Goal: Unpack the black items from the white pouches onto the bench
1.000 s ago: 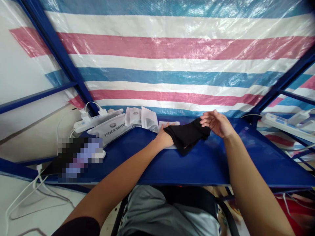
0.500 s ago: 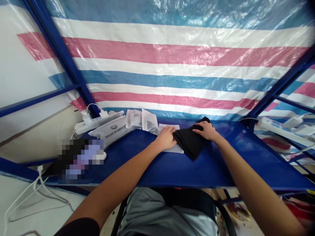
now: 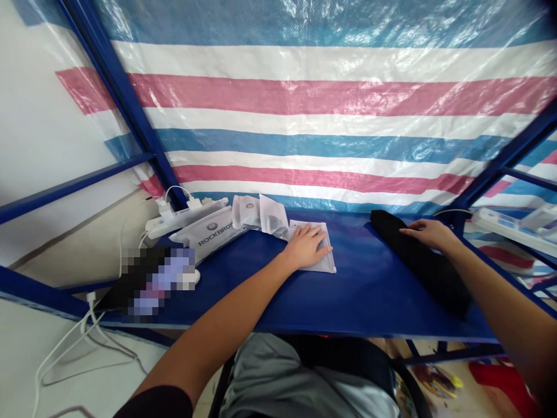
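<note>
Head view: our left hand [image 3: 307, 247] lies flat, fingers spread, on a clear bag [image 3: 325, 265] near the middle of the table [image 3: 348, 296]. It presses down and closes on nothing. Our right hand [image 3: 429, 232] rests palm down, fingers stretched out, on the far end of the black cloth [image 3: 424, 270]. The fingers are not curled around the cloth, though we cannot see whether the thumb pinches a fold under the palm.

The cloth lies as a long band at the right of the table, from the far edge toward the near right corner, well apart from the bag. We judge it soft, light and limp: it will sag and fold when lifted, so a pinch at an end or along an edge should hold it better than a push from above. The bag looks thin, slick and nearly weightless, likely to slide on the smooth table. We would pin it flat or pinch a corner.

The cloth's near end is dark against our forearm and hard to trace. What the bag contains we cannot make out. Left of it lie a pouch [image 3: 213, 232] and small packets [image 3: 261, 213]. An object at the left edge is blurred out.
</note>
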`<state>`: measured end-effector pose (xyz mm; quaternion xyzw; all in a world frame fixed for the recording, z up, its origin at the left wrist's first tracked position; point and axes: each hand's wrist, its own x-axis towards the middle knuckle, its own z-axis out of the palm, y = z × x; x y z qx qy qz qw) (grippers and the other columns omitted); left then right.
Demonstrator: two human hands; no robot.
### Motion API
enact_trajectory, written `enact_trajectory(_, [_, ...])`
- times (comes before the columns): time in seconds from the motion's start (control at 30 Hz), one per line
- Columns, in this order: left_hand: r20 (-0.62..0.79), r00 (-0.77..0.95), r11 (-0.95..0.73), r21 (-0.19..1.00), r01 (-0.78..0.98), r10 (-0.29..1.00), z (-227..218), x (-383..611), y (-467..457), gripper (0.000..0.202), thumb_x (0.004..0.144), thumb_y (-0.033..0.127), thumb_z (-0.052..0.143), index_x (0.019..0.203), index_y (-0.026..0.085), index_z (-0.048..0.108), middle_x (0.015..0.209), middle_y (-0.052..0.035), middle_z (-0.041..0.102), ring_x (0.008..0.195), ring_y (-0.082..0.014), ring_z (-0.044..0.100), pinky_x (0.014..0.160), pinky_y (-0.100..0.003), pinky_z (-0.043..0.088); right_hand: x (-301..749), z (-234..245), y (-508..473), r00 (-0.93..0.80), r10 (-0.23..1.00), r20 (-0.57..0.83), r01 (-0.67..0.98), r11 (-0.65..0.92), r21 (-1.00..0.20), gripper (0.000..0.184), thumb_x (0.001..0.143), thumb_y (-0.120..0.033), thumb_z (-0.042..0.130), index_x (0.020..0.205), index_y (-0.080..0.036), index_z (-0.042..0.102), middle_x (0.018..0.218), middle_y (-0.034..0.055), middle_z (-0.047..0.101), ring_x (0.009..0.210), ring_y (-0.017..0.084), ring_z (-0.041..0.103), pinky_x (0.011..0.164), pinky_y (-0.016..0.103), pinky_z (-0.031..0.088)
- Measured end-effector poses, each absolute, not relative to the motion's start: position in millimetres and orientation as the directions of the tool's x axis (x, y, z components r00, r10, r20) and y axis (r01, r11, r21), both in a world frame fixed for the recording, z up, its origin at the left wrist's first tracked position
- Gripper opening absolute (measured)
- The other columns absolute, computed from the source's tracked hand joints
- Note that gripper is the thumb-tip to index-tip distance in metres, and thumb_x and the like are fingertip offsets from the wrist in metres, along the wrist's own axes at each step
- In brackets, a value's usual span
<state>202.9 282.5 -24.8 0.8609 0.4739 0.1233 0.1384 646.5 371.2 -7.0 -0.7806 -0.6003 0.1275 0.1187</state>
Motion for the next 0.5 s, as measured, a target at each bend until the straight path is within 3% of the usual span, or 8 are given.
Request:
enact_trajectory(0.13, [0.078, 0.521, -0.514, 0.342, 0.787, 0.85, -25.6, 202.6, 283.3, 0.07, 0.111, 0.068, 0.034, 0.166, 0.027, 0.047, 0.18, -0.007, 0.032, 0.169, -0.0408, 0.021, 0.137, -0.066, 0.017, 642.1, 7.3, 380.1, 0.27, 0.956, -0.116, 0.933, -0.29, -0.213, 0.057, 0.087, -0.05, 0.086, 0.124, -0.008, 0.076, 0.123, 0.0277, 0.078, 0.094, 0.033, 0.078, 0.077, 0.036, 0.055])
enact_trajectory(0.3, [0.068, 0.522, -0.512, 0.338, 0.79, 0.85, -24.4, 202.9, 282.9, 0.07, 0.111, 0.068, 0.033, 0.166, 0.027, 0.046, 0.181, -0.0069, 0.031, 0.169, -0.0397, 0.02, 0.137, -0.066, 0.017, 636.8, 31.3, 383.0, 0.107, 0.97, -0.22, 0.993, -0.094, 0.068, 0.034, 0.093, -0.045, 0.082, 0.102, -0.012, 0.081, 0.105, 0.02, 0.081, 0.1, 0.033, 0.077, 0.081, 0.034, 0.051])
enact_trajectory(0.4, [0.064, 0.526, -0.515, 0.337, 0.788, 0.848, -23.3, 202.9, 282.2, 0.071, 0.111, 0.068, 0.033, 0.167, 0.026, 0.046, 0.181, -0.0073, 0.031, 0.169, -0.0402, 0.02, 0.137, -0.065, 0.017, 621.2, 45.5, 370.6, 0.094, 0.986, -0.14, 0.984, -0.07, 0.166, 0.026, 0.1, -0.039, 0.072, 0.109, -0.016, 0.082, 0.117, 0.0205, 0.079, 0.108, 0.036, 0.076, 0.085, 0.039, 0.051])
enact_trajectory(0.5, [0.062, 0.527, -0.515, 0.335, 0.789, 0.847, -22.7, 202.6, 281.8, 0.072, 0.111, 0.067, 0.033, 0.167, 0.024, 0.046, 0.181, -0.008, 0.031, 0.169, -0.0411, 0.019, 0.137, -0.066, 0.017, 595.0, 55.5, 349.8, 0.077, 0.997, -0.019, 0.961, -0.069, 0.266, 0.031, 0.108, -0.035, 0.058, 0.119, -0.017, 0.081, 0.13, 0.0252, 0.074, 0.111, 0.04, 0.075, 0.088, 0.046, 0.053])
